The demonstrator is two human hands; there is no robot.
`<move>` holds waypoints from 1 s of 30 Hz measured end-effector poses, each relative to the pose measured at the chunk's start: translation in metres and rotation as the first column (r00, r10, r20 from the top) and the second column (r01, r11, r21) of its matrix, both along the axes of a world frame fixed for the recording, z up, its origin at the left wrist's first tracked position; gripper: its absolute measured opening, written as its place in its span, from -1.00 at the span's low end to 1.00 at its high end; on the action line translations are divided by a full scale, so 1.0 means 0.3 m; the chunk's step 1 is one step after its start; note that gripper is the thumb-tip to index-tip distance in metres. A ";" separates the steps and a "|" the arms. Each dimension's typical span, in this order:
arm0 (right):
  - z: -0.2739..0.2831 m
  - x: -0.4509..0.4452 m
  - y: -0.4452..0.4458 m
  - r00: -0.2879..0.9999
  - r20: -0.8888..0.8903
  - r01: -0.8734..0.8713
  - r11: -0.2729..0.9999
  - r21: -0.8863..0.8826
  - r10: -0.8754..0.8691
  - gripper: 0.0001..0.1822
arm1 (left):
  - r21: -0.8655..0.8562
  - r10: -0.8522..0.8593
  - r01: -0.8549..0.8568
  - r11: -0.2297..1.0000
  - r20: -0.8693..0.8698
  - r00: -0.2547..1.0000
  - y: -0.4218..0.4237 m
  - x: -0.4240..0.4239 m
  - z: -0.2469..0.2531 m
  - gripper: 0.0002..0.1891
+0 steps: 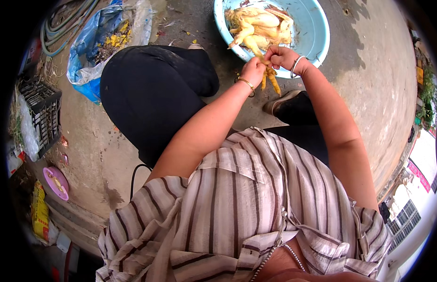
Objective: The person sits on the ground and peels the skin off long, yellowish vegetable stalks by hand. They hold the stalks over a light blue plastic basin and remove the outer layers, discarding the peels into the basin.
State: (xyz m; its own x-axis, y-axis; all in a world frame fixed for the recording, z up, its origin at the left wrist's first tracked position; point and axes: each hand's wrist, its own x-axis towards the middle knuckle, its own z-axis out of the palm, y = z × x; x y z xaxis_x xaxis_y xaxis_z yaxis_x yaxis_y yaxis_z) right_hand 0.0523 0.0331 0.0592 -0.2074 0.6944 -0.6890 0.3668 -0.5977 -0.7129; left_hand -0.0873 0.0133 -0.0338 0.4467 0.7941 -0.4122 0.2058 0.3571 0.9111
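A plucked, yellow-skinned chicken lies in a light blue plastic basin in front of me. One of its legs reaches over the near rim, and the yellow foot hangs outside with its toes spread downward. My left hand grips this leg just above the toes, from the left side. From the right, my right hand pinches at the same spot with bent fingers; its fingertips meet the leg's skin. The exact grip between the two hands is partly hidden. Dark bits of feather stick to the basin's inner wall.
To the left stands a blue plastic bag holding feathers and yellow scraps, beside coiled hoses. A black crate, a pink bowl and a yellow sack lie farther left. My knee juts between bag and basin.
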 end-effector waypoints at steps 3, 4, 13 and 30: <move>-0.027 0.000 -0.021 0.997 -0.049 0.068 0.997 0.039 -0.066 -0.87 | 0.022 -0.018 0.018 1.000 -0.017 1.000 0.002 -0.004 0.004 -0.85; -0.033 0.000 -0.027 0.994 -0.061 0.090 0.994 0.055 -0.087 -0.88 | -0.001 -0.027 0.027 1.000 -0.027 0.999 0.003 -0.005 0.011 -0.85; 0.034 -0.053 -0.037 0.958 0.270 -0.170 0.950 0.261 0.097 -0.85 | 0.046 -0.026 0.028 0.999 -0.045 0.999 0.010 -0.020 0.065 -0.79; -0.044 0.006 -0.039 0.995 -0.056 0.079 0.995 -0.061 -0.083 -0.96 | 0.125 -0.102 0.113 0.986 -0.089 0.991 -0.005 -0.026 0.060 -0.82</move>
